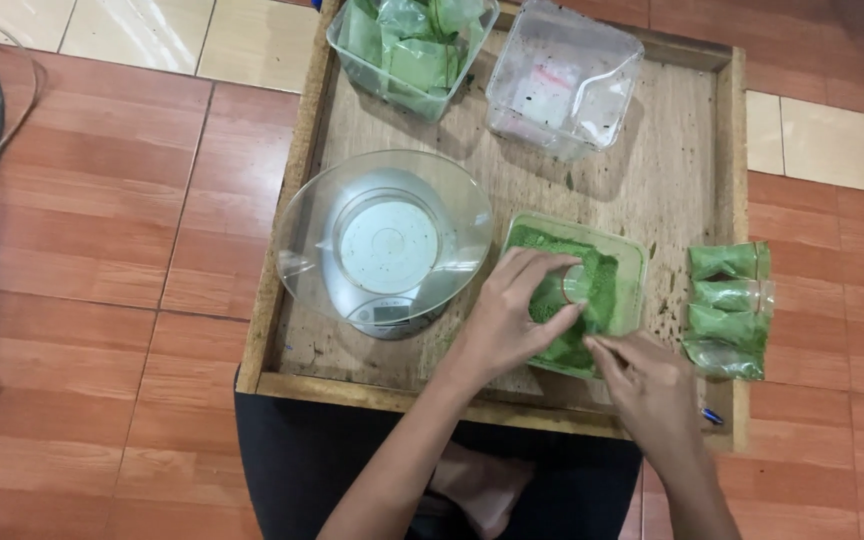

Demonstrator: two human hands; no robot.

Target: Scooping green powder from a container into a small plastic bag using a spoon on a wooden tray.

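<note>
Green powder fills a shallow tub beneath both hands. Left hand pinches a small clear bag over the powder; right hand steadies the tub's near edge, fingers curled. Filling looks underway, calling for a careful scoop next. Left of the hands sits a kitchen scale; right lie filled packets, all on a wooden tray.

Home floor workspace: terracotta floor tiles, wooden tray, kitchen scale.
</note>
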